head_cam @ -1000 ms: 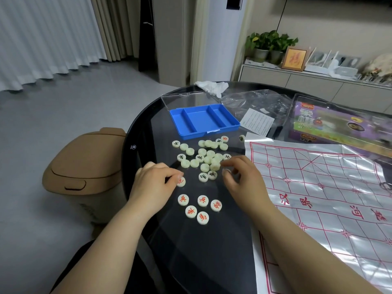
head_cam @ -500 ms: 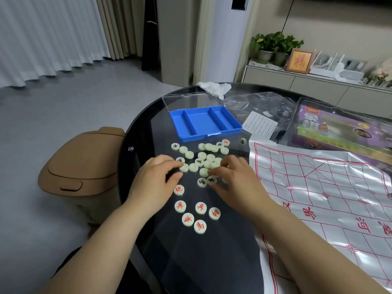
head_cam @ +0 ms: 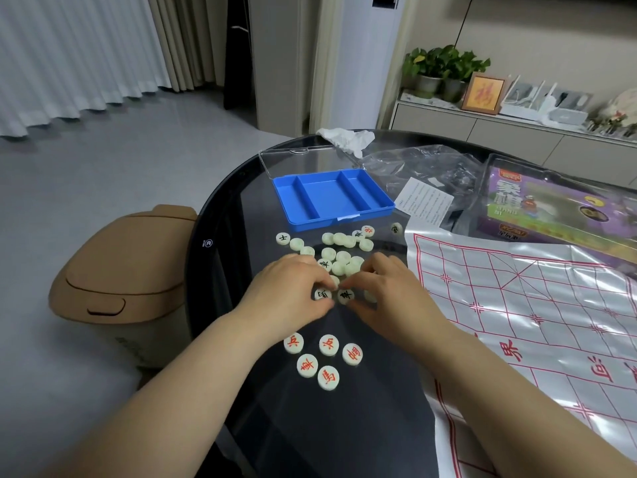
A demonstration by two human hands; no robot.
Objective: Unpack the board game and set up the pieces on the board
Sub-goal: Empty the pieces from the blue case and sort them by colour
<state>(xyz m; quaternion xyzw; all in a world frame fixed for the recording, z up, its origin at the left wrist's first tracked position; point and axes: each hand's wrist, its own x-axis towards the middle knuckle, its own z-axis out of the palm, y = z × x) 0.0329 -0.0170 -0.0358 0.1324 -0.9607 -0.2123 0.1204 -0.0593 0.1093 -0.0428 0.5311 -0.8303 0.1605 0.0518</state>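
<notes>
Pale round game pieces (head_cam: 341, 257) lie in a loose pile on the dark glass table (head_cam: 344, 426), most of them blank side up. Several red-marked pieces (head_cam: 324, 360) sit face up in a separate group nearer to me. My left hand (head_cam: 289, 294) pinches a black-marked piece (head_cam: 323, 294) at the pile's near edge. Right beside it, my right hand (head_cam: 389, 291) pinches a red-marked piece (head_cam: 345, 296). The red-lined board sheet (head_cam: 517, 305) lies spread out and creased on the right, with no pieces on it.
A blue tray (head_cam: 331, 198) with its clear lid (head_cam: 303, 160) open stands behind the pile. The purple game box (head_cam: 551, 208), an instruction sheet (head_cam: 424, 201), a plastic bag (head_cam: 413, 163) and a tissue (head_cam: 344, 138) lie further back. A tan bin (head_cam: 120, 267) stands left of the table.
My left hand set a red-marked piece down and moved right onto a black-marked one. My right hand came down from the pile's top to the red-marked piece beside it.
</notes>
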